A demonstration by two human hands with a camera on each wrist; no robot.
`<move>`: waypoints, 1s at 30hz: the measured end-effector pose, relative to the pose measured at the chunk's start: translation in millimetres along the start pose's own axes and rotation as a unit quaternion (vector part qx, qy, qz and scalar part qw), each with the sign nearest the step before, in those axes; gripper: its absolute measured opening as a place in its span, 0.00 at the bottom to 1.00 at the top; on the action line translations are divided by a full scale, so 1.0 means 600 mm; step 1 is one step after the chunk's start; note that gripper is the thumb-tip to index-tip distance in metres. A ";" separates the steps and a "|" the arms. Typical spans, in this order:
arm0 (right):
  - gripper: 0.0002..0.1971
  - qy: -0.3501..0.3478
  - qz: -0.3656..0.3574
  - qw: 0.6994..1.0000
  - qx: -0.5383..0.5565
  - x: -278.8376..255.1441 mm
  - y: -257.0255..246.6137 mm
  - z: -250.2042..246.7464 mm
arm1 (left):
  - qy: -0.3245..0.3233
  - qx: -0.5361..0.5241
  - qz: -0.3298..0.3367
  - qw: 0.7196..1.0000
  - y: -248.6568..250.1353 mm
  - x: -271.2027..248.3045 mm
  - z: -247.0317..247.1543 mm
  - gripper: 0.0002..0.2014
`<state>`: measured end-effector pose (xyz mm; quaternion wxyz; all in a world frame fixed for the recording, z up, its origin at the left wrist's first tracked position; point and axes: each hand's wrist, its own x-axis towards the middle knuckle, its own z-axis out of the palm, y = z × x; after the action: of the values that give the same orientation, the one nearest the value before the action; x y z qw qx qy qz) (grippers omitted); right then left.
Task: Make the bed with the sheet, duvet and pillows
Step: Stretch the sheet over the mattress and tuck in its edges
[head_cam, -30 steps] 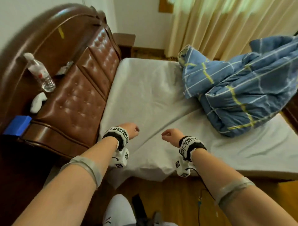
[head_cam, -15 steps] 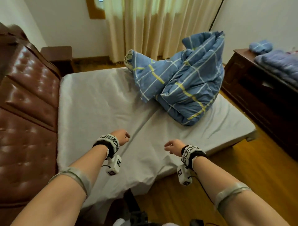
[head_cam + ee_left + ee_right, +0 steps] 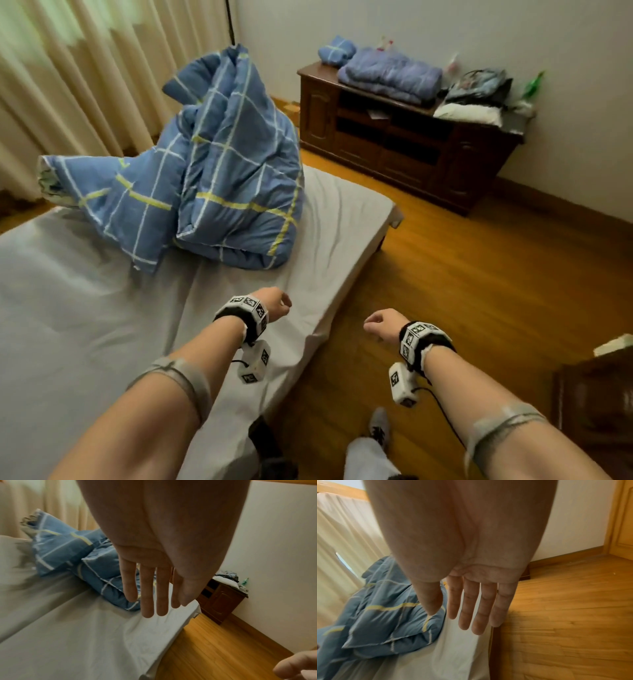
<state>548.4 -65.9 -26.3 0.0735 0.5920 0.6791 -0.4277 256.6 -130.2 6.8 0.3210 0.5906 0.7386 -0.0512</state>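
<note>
With both my left hand [image 3: 274, 306] and right hand [image 3: 382, 323] empty, fingers apart, and the duvet [image 3: 212, 185] heaped on the sheet [image 3: 85, 308] well beyond them, I risk dragging that smoothed sheet askew when I pull it.

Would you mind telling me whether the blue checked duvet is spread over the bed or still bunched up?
Bunched up. The duvet stands in a crumpled heap on the far part of the grey sheet, most of which lies uncovered.
</note>
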 end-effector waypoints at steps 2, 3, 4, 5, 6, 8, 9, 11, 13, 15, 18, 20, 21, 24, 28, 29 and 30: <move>0.10 0.002 0.001 1.000 0.013 0.045 0.035 -0.060 | -0.006 0.007 -0.003 1.000 0.059 0.064 -0.017 0.15; 0.11 0.003 0.002 1.000 0.016 0.067 0.049 -0.096 | -0.005 0.012 -0.006 1.000 0.089 0.094 -0.027 0.14; 0.12 0.002 0.003 1.000 0.019 0.091 0.063 -0.131 | -0.006 0.016 -0.010 1.000 0.117 0.124 -0.037 0.14; 0.12 0.001 0.005 1.000 0.022 0.113 0.077 -0.168 | -0.007 0.017 -0.015 1.000 0.147 0.151 -0.049 0.15; 0.13 0.001 0.005 1.000 0.023 0.136 0.088 -0.204 | -0.006 0.019 -0.017 1.000 0.175 0.178 -0.061 0.15; 0.13 0.014 0.002 1.000 0.017 0.183 0.109 -0.275 | 0.001 0.021 -0.019 1.000 0.226 0.230 -0.082 0.15; 0.13 0.030 0.002 0.999 0.010 0.207 0.117 -0.310 | 0.005 0.020 -0.020 1.000 0.249 0.254 -0.092 0.15; 0.15 0.053 0.000 0.999 -0.004 0.246 0.124 -0.373 | 0.002 0.023 -0.027 0.999 0.292 0.300 -0.109 0.16; 0.19 0.058 0.003 0.998 -0.005 0.292 0.130 -0.425 | 0.006 0.027 -0.032 0.999 0.327 0.355 -0.124 0.17; 0.23 0.071 0.002 0.997 -0.035 0.346 0.136 -0.470 | 0.024 0.032 -0.028 0.999 0.354 0.416 -0.136 0.18; 0.27 0.065 -0.008 0.993 -0.101 0.437 0.141 -0.536 | 0.038 0.031 -0.015 0.999 0.386 0.523 -0.150 0.19; 0.28 0.035 -0.012 0.991 -0.127 0.510 0.136 -0.588 | 0.039 0.020 -0.021 0.999 0.401 0.606 -0.166 0.21; 0.29 0.022 -0.012 0.990 -0.140 0.548 0.133 -0.616 | 0.035 0.011 -0.025 0.999 0.407 0.652 -0.174 0.21; 0.29 -0.006 0.000 0.985 -0.173 0.664 0.116 -0.710 | 0.012 -0.038 -0.039 0.998 0.427 0.797 -0.208 0.24; 0.27 -0.027 0.012 0.976 -0.215 0.811 0.059 -0.850 | -0.008 -0.081 -0.073 0.994 0.459 0.960 -0.304 0.24; 0.26 -0.027 0.007 0.975 -0.223 0.850 0.039 -0.883 | -0.013 -0.087 -0.076 0.993 0.467 0.992 -0.334 0.24; 0.25 -0.020 -0.001 0.974 -0.225 0.888 0.017 -0.915 | -0.011 -0.089 -0.079 0.993 0.472 1.023 -0.365 0.23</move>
<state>626.6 695.1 -12.4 0.2181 0.5507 0.7569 -0.2762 363.3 568.9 -62.8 0.3757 0.4989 0.7808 -0.0168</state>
